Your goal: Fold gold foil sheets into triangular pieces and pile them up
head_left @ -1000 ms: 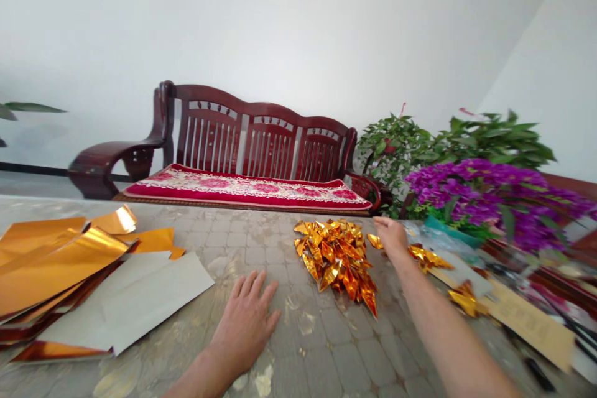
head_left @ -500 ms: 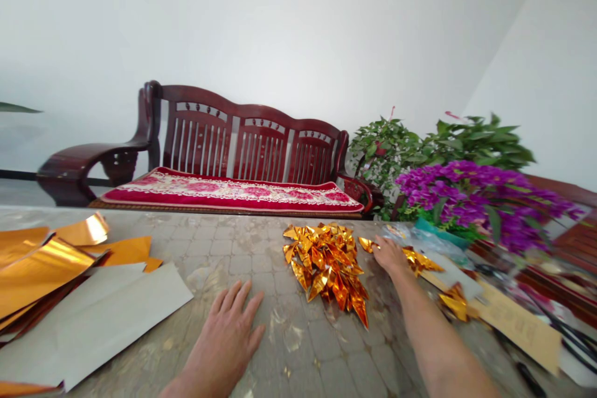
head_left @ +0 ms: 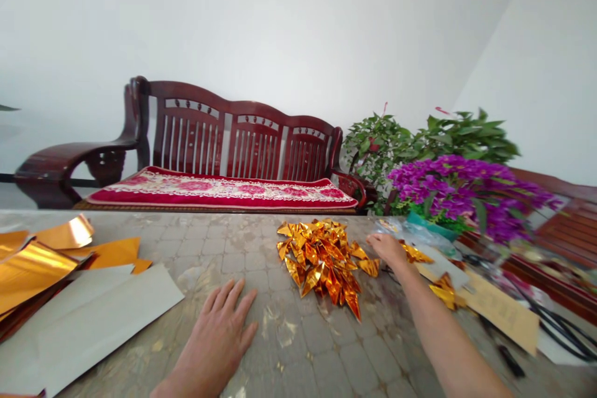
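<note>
My left hand (head_left: pixel 215 329) lies flat on the table, fingers spread, holding nothing. Right of it is a pile of folded shiny gold paper pieces (head_left: pixel 321 255), pointed and loosely heaped. My right hand (head_left: pixel 388 249) reaches past the pile's right side with its fingers curled in; what they hold, if anything, is hidden. Just beside that hand a folded gold piece (head_left: pixel 369 267) rests at the pile's edge. More folded gold pieces (head_left: pixel 417 253) lie behind my right wrist, and another gold piece (head_left: pixel 446 292) sits right of the forearm.
Gold foil sheets (head_left: pixel 37 270) and pale grey sheets (head_left: pixel 107 317) are stacked at the left of the patterned table (head_left: pixel 261 379). At right lie a tan card (head_left: pixel 501 311), a black-handled tool (head_left: pixel 509 360), black cables (head_left: pixel 559 326) and purple flowers (head_left: pixel 466 193). A wooden bench (head_left: pixel 233 143) stands beyond.
Small gold pieces near my right hand have shifted left against the pile. The right hand's fingers are more curled. My left hand remains flat, and the whole view has moved slightly.
</note>
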A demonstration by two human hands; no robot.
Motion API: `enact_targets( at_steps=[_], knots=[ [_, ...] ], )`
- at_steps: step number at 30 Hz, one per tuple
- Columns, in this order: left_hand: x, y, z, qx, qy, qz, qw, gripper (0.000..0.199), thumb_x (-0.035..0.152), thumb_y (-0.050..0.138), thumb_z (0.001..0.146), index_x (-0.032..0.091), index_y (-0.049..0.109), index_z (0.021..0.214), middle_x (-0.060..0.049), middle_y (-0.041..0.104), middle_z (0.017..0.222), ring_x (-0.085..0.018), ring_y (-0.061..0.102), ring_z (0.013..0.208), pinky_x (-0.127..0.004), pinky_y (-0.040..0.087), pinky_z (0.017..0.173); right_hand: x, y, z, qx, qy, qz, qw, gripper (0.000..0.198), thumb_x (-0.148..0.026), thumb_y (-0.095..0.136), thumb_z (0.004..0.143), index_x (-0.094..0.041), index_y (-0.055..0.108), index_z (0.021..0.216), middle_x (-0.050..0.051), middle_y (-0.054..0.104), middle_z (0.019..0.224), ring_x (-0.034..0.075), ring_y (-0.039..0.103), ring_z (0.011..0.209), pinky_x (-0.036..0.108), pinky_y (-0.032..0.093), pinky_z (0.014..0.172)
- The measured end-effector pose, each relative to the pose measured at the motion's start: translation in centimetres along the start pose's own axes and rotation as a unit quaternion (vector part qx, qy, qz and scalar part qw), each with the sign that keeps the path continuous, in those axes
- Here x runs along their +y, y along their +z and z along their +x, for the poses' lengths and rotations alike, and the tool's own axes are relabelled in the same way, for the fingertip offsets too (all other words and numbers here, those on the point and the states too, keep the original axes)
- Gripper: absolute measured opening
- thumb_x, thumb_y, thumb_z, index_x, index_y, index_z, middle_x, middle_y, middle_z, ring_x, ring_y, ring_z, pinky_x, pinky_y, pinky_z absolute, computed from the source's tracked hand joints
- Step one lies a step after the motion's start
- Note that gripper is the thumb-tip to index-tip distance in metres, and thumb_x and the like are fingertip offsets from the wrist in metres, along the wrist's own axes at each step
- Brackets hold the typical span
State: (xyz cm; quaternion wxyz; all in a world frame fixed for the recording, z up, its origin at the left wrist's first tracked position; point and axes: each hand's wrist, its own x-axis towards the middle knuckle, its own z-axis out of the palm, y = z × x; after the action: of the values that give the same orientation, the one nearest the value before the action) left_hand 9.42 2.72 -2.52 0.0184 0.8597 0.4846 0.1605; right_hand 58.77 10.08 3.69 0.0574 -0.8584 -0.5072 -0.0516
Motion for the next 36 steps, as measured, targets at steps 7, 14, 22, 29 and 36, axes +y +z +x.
enact_targets(
  at_steps=[7,14,22,29,36],
  knots=[
    [0.3,-0.4,0.2,-0.016,-0.009,-0.004,1.000,0.048,0.041,0.046,0.093,0.029,0.054,0.139,-0.008,0.047,0.150,-0.030,0.037,0.141,-0.052,0.028,0.116,3.5,0.9,0.5,0.028,0.079,-0.040,0.996,0.047,-0.034,0.038,0.092,-0.026,0.058,0.135,0.013,0.053,0.141,0.031,0.051,0.125,0.047,0.039,0.100],
    [0.3,-0.6,0.2,-0.033,-0.013,-0.008,0.999,0.049,0.042,0.046,0.093,0.029,0.053,0.140,-0.008,0.046,0.151,-0.030,0.037,0.141,-0.053,0.027,0.117,4.8,2.7,1.0,-0.024,0.037,-0.033,0.998,0.040,-0.029,0.038,0.093,-0.021,0.070,0.116,0.013,0.063,0.128,0.026,0.058,0.119,0.040,0.039,0.102],
    [0.5,-0.7,0.2,-0.021,-0.013,-0.006,1.000,0.048,0.041,0.047,0.093,0.028,0.054,0.138,-0.009,0.047,0.150,-0.031,0.038,0.140,-0.053,0.027,0.116,4.3,1.9,-1.1,-0.040,-0.041,-0.004,0.998,0.032,-0.022,0.044,0.089,-0.017,0.076,0.092,0.013,0.073,0.105,0.024,0.065,0.102,0.031,0.044,0.089],
    [0.4,-0.4,-0.1,0.012,-0.005,-0.003,1.000,0.046,0.040,0.048,0.093,0.027,0.055,0.137,-0.010,0.049,0.148,-0.031,0.039,0.139,-0.052,0.027,0.115,1.2,-0.1,-3.6,-0.050,-0.119,0.072,0.989,0.030,-0.024,0.050,0.083,-0.024,0.078,0.094,0.001,0.077,0.094,0.020,0.069,0.091,0.025,0.047,0.078],
    [0.4,-0.4,-0.1,0.010,-0.007,-0.009,1.000,0.046,0.040,0.048,0.094,0.026,0.054,0.137,-0.011,0.048,0.147,-0.031,0.038,0.139,-0.052,0.027,0.115,-4.1,-3.7,-8.1,0.071,-0.079,0.185,0.977,0.034,-0.041,0.057,0.079,-0.020,0.075,0.100,0.005,0.077,0.092,0.023,0.070,0.084,0.029,0.049,0.073]
  ],
)
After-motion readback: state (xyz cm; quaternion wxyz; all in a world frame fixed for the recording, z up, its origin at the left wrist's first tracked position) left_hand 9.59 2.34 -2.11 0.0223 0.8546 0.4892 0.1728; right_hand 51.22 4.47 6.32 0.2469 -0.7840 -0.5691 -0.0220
